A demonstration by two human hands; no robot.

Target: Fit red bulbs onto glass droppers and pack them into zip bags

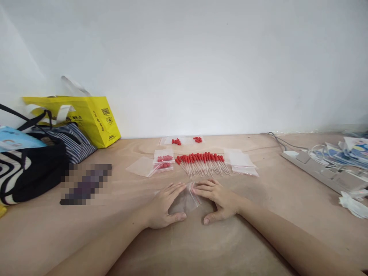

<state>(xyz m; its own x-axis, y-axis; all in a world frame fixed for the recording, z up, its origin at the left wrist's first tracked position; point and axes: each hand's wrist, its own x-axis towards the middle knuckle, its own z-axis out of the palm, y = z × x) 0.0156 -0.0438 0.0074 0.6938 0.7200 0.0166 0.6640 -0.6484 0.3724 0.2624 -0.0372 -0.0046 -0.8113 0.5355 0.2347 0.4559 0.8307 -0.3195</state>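
A clear zip-lock bag (187, 199) with a red-lined seal lies flat on the wooden table between my hands. My left hand (166, 203) rests on its left part, fingers stretched and thumb apart. From the other side my right hand (216, 200) touches the bag near its seal, its fingers also spread. Neither hand grips anything. Just beyond them is a row of droppers (201, 159), thin clear tubes with red bulbs. Left of the row lie zip-lock bags holding red pieces (164, 158). More clear bags (240, 163) are stacked on its right.
Loose red bulbs (176, 142) lie on a clear bag near the wall. A yellow bag (97, 119) and a black-and-white bag (34, 176) stand at left, near a blurred dark object (87, 186). At right are a power strip (319, 174), cables and crumpled tissue (354, 206).
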